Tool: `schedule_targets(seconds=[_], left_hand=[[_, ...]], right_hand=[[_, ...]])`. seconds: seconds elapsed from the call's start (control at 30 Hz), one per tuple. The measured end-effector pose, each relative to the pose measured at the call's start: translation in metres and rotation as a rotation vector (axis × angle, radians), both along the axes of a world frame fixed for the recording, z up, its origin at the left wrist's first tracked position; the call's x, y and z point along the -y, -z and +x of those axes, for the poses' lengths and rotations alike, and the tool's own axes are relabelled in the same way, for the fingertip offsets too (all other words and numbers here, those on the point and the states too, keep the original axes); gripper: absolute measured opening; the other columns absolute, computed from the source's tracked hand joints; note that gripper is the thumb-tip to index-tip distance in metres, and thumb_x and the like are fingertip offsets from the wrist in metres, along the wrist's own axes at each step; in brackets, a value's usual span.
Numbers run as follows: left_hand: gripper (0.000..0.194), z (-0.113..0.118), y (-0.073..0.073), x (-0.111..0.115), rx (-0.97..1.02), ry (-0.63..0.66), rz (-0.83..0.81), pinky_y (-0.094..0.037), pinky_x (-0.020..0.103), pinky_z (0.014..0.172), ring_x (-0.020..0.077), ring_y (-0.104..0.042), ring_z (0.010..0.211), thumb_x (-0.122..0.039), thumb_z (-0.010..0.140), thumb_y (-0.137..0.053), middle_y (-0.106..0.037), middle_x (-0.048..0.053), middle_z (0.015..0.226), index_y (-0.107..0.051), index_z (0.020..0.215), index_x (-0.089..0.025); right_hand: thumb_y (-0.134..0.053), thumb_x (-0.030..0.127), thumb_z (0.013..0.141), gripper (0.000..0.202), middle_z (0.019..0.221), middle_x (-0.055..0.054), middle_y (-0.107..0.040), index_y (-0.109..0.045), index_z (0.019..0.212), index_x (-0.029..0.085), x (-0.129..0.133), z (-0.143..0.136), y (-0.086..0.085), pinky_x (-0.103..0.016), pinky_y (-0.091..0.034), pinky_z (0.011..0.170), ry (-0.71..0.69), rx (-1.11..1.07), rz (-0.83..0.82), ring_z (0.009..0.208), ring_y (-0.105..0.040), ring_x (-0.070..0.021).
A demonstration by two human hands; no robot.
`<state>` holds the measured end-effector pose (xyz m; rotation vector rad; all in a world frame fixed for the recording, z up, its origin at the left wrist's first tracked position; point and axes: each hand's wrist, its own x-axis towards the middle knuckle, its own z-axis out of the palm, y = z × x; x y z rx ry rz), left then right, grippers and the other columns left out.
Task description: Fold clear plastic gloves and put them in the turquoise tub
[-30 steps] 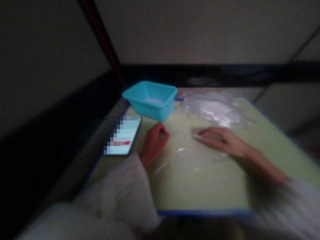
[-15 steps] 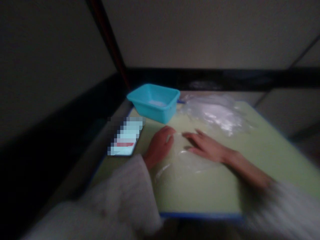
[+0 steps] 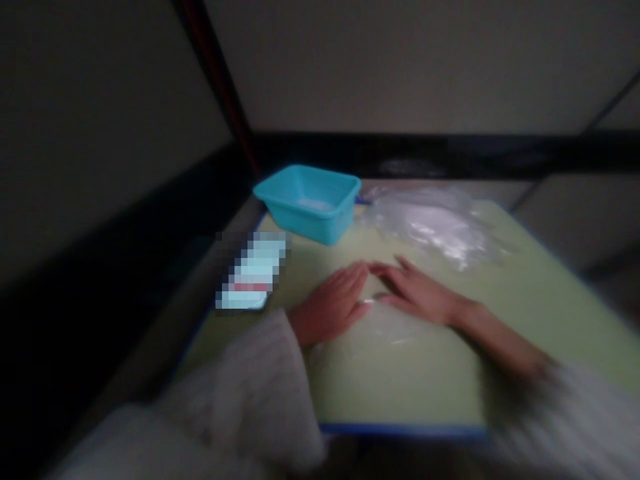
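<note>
In the head view, we see our left hand [image 3: 333, 301] laid palm down, its fingers straight and pressed together, the thumb a little apart. Our right hand [image 3: 423, 293] reaches in opposite, fingers extended and slightly spread, thumb apart below them. The fingertips of the two hands nearly meet; blur keeps us from telling whether they touch. Under and just in front of them, a thin, clear plastic sheet or bag [image 3: 395, 328] lies flat on the yellow-green, blue-edged table [image 3: 400, 393]. Beyond our hands stand a turquoise rectangular plastic basin [image 3: 305, 225] and, to its right, a shiny heap of transparent plastic bags [image 3: 435, 220]. A flat device with a lit, pixelated screen [image 3: 257, 267] lies left of our left hand.
</note>
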<state>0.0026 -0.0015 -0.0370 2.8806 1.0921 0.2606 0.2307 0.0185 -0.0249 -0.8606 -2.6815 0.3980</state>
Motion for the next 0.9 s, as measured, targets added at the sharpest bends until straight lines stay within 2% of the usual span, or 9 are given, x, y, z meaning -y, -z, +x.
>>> schedule_targets(seconds=[0.27,0.43,0.57,0.7,0.8,0.9], left_hand=[[0.058,-0.001,-0.001,0.0,-0.044,0.004,-0.009,-0.018,0.04,0.115,0.025,-0.014,0.142,-0.038,0.097,-0.029,-0.021,0.02,0.151,-0.024,0.141,-0.002],[0.058,-0.001,-0.003,0.001,-0.05,-0.003,-0.018,-0.019,0.039,0.115,0.0249,-0.014,0.142,-0.039,0.096,-0.03,-0.021,0.02,0.151,-0.025,0.141,-0.002],[0.058,-0.001,-0.002,0.001,-0.057,-0.008,-0.033,-0.019,0.039,0.115,0.0249,-0.013,0.142,-0.04,0.096,-0.029,-0.02,0.02,0.152,-0.025,0.141,-0.002],[0.057,-0.001,-0.005,0.002,-0.023,-0.011,-0.023,-0.021,0.04,0.114,0.0245,-0.016,0.142,-0.039,0.096,-0.03,-0.021,0.02,0.151,-0.026,0.14,-0.003],[0.055,0.001,-0.013,0.002,0.057,-0.065,0.051,-0.024,0.04,0.113,0.0248,-0.027,0.139,-0.036,0.095,-0.034,-0.031,0.02,0.148,-0.027,0.14,-0.004],[0.049,0.002,-0.024,0.002,0.104,-0.19,0.146,-0.033,0.041,0.108,0.0235,-0.054,0.117,-0.029,0.094,-0.034,-0.057,0.016,0.127,-0.031,0.138,-0.007]], right_hand=[[-0.039,0.046,0.095,0.044,0.131,-0.015,-0.055,-0.039,0.129,0.018,-0.004,0.022,-0.001,-0.06,-0.03,0.104,0.063,-0.009,0.013,0.116,-0.055,-0.0286],[-0.041,0.047,0.094,0.044,0.127,-0.014,-0.057,-0.044,0.128,0.019,-0.005,0.041,-0.005,-0.055,-0.041,0.097,0.122,-0.028,-0.006,0.11,-0.058,-0.0278],[-0.04,0.048,0.094,0.044,0.124,-0.014,-0.06,-0.049,0.124,0.018,-0.005,0.055,-0.012,-0.048,-0.047,0.091,0.163,-0.009,-0.021,0.106,-0.06,-0.027],[-0.039,0.048,0.094,0.043,0.117,-0.011,-0.063,-0.054,0.122,0.02,-0.002,0.063,-0.023,-0.049,-0.05,0.087,0.184,0.034,-0.005,0.101,-0.062,-0.0275],[-0.04,0.044,0.095,0.04,0.121,-0.009,-0.062,-0.053,0.125,0.021,0.001,0.062,-0.027,-0.049,-0.049,0.089,0.154,0.039,0.031,0.106,-0.06,-0.0268],[-0.041,0.04,0.095,0.036,0.127,-0.008,-0.059,-0.055,0.124,0.023,0.003,0.059,-0.027,-0.048,-0.048,0.094,0.089,0.042,0.068,0.115,-0.056,-0.0256]])
